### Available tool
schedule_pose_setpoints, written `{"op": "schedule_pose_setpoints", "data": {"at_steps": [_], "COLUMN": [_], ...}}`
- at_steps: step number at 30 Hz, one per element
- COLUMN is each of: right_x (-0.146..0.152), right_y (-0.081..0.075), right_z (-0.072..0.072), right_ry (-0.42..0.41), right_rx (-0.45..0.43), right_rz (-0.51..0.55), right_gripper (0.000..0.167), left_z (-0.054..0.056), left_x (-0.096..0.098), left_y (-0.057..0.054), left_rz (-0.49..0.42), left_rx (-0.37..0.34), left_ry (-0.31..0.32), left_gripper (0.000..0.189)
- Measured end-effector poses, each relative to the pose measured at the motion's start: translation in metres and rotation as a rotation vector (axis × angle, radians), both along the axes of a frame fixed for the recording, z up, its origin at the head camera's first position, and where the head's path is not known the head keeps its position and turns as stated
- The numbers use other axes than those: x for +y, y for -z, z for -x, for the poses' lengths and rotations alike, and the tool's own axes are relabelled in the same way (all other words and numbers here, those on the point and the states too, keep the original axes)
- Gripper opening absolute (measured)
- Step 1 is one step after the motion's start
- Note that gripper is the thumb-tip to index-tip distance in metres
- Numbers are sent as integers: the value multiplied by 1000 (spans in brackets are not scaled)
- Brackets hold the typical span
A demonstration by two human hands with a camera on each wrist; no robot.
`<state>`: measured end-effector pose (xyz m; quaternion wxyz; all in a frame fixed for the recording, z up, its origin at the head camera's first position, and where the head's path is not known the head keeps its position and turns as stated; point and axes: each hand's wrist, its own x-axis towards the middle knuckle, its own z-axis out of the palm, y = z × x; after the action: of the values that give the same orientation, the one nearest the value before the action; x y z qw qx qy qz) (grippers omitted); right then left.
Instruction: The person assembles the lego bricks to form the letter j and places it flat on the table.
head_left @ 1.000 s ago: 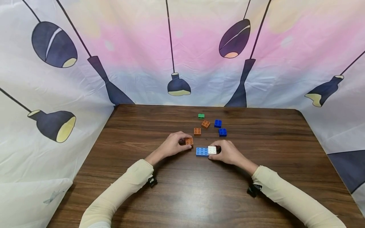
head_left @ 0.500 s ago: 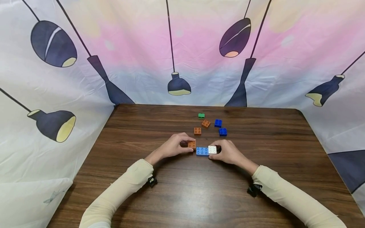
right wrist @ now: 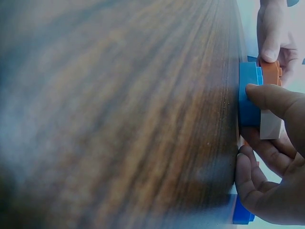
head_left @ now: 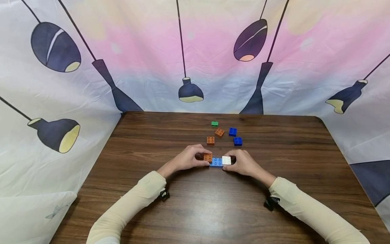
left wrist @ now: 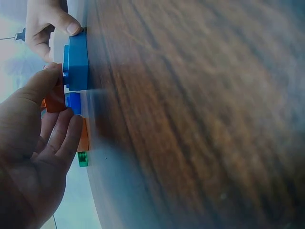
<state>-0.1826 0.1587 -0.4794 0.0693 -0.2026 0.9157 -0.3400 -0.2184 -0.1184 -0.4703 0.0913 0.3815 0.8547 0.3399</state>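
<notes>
In the head view my left hand (head_left: pixel 191 157) pinches an orange toy building brick (head_left: pixel 208 157) between thumb and fingers. That brick overlaps the left end of a longer light-blue brick (head_left: pixel 216 162); the left wrist view has it at stud level, partly past the end. Whether it touches the studs I cannot tell. A white brick (head_left: pixel 226 160) sits on the right end of the light-blue one. My right hand (head_left: pixel 242 162) grips the light-blue brick at that end, its thumb (right wrist: pixel 267 95) on the near side in the right wrist view.
Behind the hands lie two orange bricks (head_left: pixel 210 140), two dark-blue bricks (head_left: pixel 237 141) and a green brick (head_left: pixel 214 124). All rest on a dark wooden table (head_left: pixel 195 210). A curtain printed with lamps (head_left: pixel 225 51) hangs along the table's back edge.
My left hand has moved right with the orange brick, from beside the light-blue brick to over its left end. The right hand and the white and light-blue bricks have stayed put.
</notes>
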Motion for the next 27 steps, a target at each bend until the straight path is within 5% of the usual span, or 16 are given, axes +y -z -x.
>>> {"op": "schedule_pose_setpoints", "data": {"at_steps": [27], "right_x": [-1], "right_y": [-2], "right_z": [1], "right_ry": [-1], "right_rx": [-2], "right_rz": [-11], "right_gripper": [33], "left_z": [-3], "left_x": [10], "left_y": [-2], "left_rz": [74], "left_rx": [41], "left_ry": [-12], "left_gripper": [42]}}
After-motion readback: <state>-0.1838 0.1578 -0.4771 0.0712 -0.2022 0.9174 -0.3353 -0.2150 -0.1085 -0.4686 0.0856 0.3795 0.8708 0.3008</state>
